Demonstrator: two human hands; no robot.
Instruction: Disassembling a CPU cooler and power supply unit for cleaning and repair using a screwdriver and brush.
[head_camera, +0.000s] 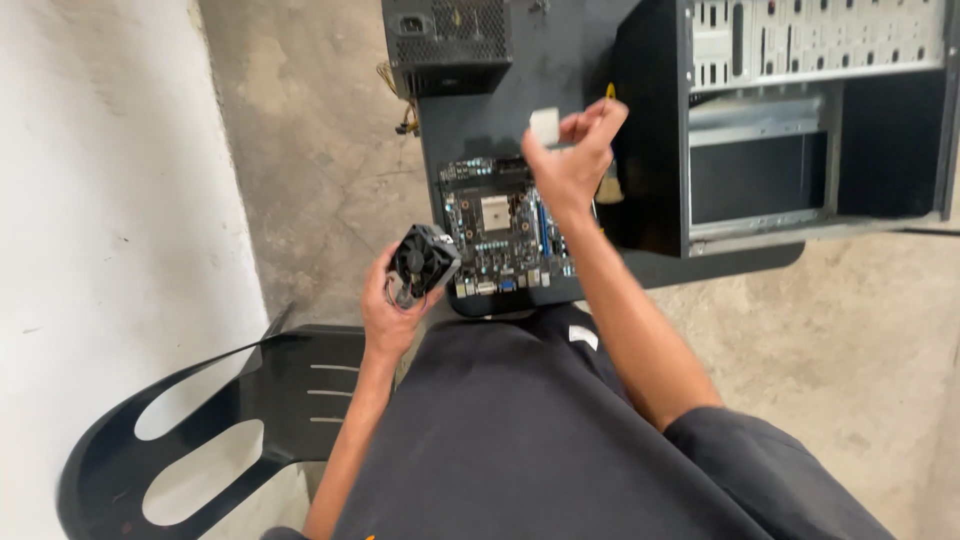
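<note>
a black power supply unit (447, 40) sits at the top centre of the frame on a dark table (560, 50). an open computer case (790, 120) fills the upper right. a black plastic chair (200, 420) stands at lower left, on a concrete floor (850, 330), beside a white wall (100, 200).

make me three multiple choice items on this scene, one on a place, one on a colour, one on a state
1. Where does the motherboard lie?
A. on the black table
B. on the chair
C. inside the case

2. What colour is the small block in the right hand?
A. red
B. white
C. green

3. What is the state of the computer case?
A. side open
B. closed
C. wrapped

Answers:
1 A, the board rests flat on the tabletop beside the case.
2 B, the white block shows at the fingertips.
3 A, its inner bays are visible.

The left hand holds the cooler fan.
</note>
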